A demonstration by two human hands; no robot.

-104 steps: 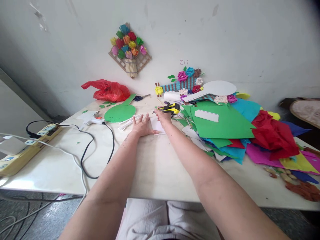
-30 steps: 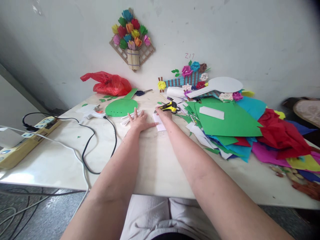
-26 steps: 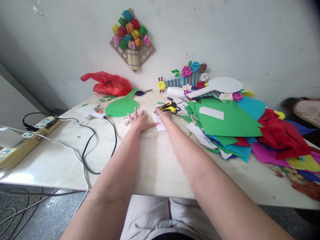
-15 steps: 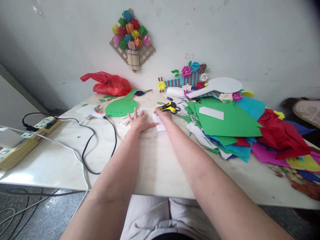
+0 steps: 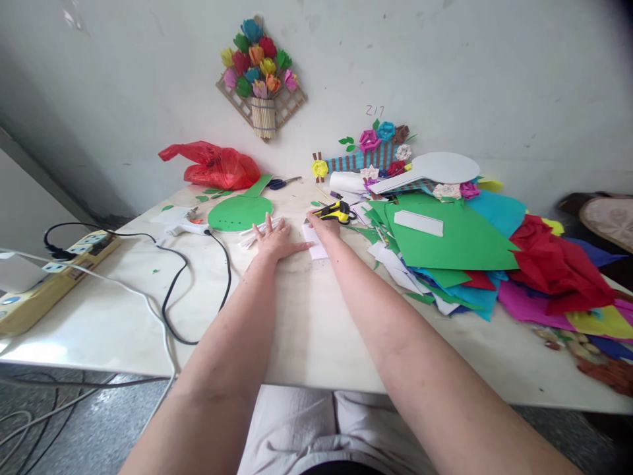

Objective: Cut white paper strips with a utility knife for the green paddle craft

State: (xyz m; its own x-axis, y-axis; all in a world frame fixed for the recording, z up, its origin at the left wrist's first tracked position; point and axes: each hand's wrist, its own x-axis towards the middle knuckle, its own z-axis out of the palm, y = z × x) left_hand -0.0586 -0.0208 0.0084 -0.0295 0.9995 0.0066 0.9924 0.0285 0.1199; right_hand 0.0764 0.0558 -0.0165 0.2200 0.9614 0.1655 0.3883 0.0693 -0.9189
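A small piece of folded white paper (image 5: 318, 248) lies on the table between my hands. My left hand (image 5: 277, 243) is flat with its fingers spread, over some white paper strips (image 5: 246, 239), its thumb reaching the folded piece. At the far edge of that piece, my right hand (image 5: 324, 228) has its fingers bent and closed; what they hold, if anything, is hidden. Just beyond my right hand is a yellow and black utility knife (image 5: 339, 212). I cannot tell whether the fingers touch it.
To the left are a green paddle-shaped cutout (image 5: 241, 214), a white glue gun (image 5: 190, 229) with a looping cord, and a power strip (image 5: 82, 254). Scissors (image 5: 279, 184) and a red bag (image 5: 220, 166) lie at the back. Green sheets (image 5: 455, 244) and coloured paper are piled at right.
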